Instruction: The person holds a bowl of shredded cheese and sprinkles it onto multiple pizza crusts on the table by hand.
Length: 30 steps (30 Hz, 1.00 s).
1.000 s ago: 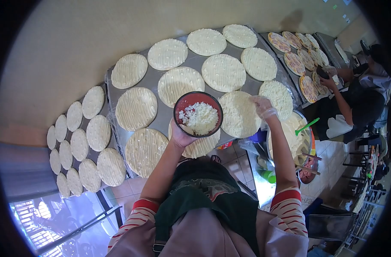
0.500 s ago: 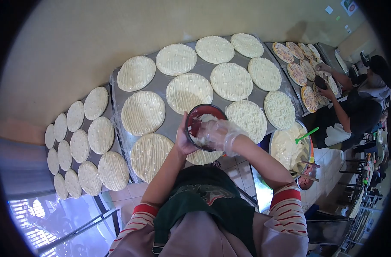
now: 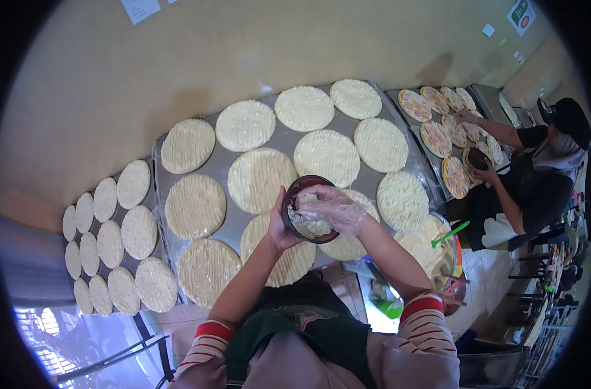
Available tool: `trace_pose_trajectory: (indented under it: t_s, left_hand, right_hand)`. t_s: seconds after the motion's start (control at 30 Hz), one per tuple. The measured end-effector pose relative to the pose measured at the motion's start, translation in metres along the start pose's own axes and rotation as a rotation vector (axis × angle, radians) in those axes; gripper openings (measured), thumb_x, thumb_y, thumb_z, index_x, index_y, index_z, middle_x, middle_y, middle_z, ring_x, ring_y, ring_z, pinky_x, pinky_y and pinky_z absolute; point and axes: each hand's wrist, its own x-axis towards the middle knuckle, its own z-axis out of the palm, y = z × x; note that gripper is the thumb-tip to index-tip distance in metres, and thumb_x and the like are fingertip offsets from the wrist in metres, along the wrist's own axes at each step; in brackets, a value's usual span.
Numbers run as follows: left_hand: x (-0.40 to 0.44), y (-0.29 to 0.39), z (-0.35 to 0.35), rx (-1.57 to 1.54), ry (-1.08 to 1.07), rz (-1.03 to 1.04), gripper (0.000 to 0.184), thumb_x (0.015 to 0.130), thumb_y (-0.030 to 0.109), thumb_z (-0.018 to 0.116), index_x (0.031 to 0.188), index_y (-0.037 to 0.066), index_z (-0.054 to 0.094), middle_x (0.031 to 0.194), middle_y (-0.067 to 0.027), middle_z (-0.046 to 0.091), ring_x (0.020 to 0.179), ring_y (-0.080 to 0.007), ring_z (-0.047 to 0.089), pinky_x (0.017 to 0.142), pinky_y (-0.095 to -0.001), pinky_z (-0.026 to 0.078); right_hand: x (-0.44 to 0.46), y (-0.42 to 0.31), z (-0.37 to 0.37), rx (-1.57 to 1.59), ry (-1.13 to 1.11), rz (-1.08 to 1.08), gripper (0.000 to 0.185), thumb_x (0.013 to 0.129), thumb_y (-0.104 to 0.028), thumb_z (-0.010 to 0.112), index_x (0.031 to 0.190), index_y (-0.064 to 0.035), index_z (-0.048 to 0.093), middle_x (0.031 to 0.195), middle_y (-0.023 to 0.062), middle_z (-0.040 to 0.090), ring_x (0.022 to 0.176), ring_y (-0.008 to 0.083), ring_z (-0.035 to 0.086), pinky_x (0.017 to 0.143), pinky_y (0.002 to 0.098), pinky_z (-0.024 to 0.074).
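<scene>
My left hand (image 3: 280, 222) is wrapped around the side of a dark round bowl (image 3: 301, 185) with a reddish inside. White crumbly topping (image 3: 312, 226) lies in the bowl. In a clear plastic glove, my right hand (image 3: 337, 209) reaches into the bowl, its fingers bent together at the topping; what they pinch is partly hidden. Beneath and beyond the bowl lie several round flat dough bases (image 3: 262, 176) with pale cream stripes. One base to the right (image 3: 402, 200) is covered in white crumbs; another (image 3: 362, 199) is partly behind my right hand.
The bases rest on a grey table (image 3: 232, 224), with more on a table at left (image 3: 139, 223). At right stands a basin of pale cream (image 3: 417, 250) with a green-handled utensil (image 3: 451, 234). A co-worker (image 3: 545, 191) leans over topped rounds (image 3: 436, 139), holding a dark bowl.
The view has tilted up, so the table appears lower and more wall shows. My right hand, blurred in the bowl before, is now higher on its rim side, with more topping visible beneath.
</scene>
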Motion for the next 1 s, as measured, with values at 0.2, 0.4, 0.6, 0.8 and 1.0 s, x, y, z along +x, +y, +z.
trace_pose_trajectory:
  t_s: [0.2, 0.4, 0.6, 0.8, 1.0]
  left_hand:
    - [0.083, -0.014, 0.009, -0.053, -0.006, 0.029, 0.083, 0.082, 0.073, 0.032, 0.137, 0.012, 0.04, 0.137, -0.0133, 0.044, 0.123, -0.0353, 0.044, 0.1, -0.0565, 0.034]
    - [0.13, -0.019, 0.014, -0.16, 0.004, 0.109, 0.081, 0.081, 0.073, 0.036, 0.135, 0.012, 0.042, 0.137, -0.0133, 0.044, 0.124, -0.0358, 0.043, 0.102, -0.056, 0.033]
    - [0.115, -0.013, 0.007, -0.204, 0.014, 0.188, 0.061, 0.086, 0.052, 0.046, 0.131, 0.01, 0.048, 0.134, -0.0142, 0.047, 0.124, -0.0349, 0.043, 0.104, -0.0541, 0.032]
    - [0.09, -0.005, -0.003, -0.202, 0.076, 0.272, 0.066, 0.086, 0.058, 0.043, 0.13, 0.009, 0.047, 0.133, -0.0149, 0.048, 0.123, -0.0361, 0.044, 0.102, -0.0549, 0.034]
    - [0.071, -0.004, -0.009, -0.253, 0.09, 0.296, 0.072, 0.086, 0.065, 0.039, 0.132, 0.009, 0.046, 0.133, -0.0149, 0.047, 0.122, -0.0362, 0.044, 0.101, -0.0548, 0.035]
  right_hand:
    - [-0.007, -0.071, -0.102, 0.215, -0.001, -0.02, 0.028, 0.082, -0.007, 0.066, 0.107, -0.003, 0.056, 0.102, 0.0079, 0.06, 0.098, 0.0168, 0.059, 0.086, 0.0291, 0.0493]
    - [0.031, -0.107, -0.288, -0.232, 0.333, -0.237, 0.018, 0.08, -0.006, 0.069, 0.097, -0.0048, 0.065, 0.097, 0.0057, 0.062, 0.09, 0.0171, 0.061, 0.083, 0.0279, 0.0506]
    - [0.092, -0.12, -0.385, -0.811, 0.651, -0.158, 0.011, 0.079, -0.009, 0.067, 0.089, -0.0093, 0.071, 0.083, 0.002, 0.066, 0.076, 0.0152, 0.062, 0.071, 0.027, 0.0509]
    - [0.152, -0.105, -0.401, -1.463, 0.5, -0.316, 0.012, 0.079, -0.012, 0.062, 0.087, -0.0095, 0.07, 0.072, 0.0049, 0.064, 0.066, 0.0148, 0.06, 0.064, 0.0285, 0.0492]
    - [0.185, -0.08, -0.383, -1.345, 0.505, -0.123, 0.012, 0.075, -0.008, 0.061, 0.082, -0.0119, 0.069, 0.074, 0.0083, 0.065, 0.065, 0.0169, 0.061, 0.063, 0.0317, 0.0482]
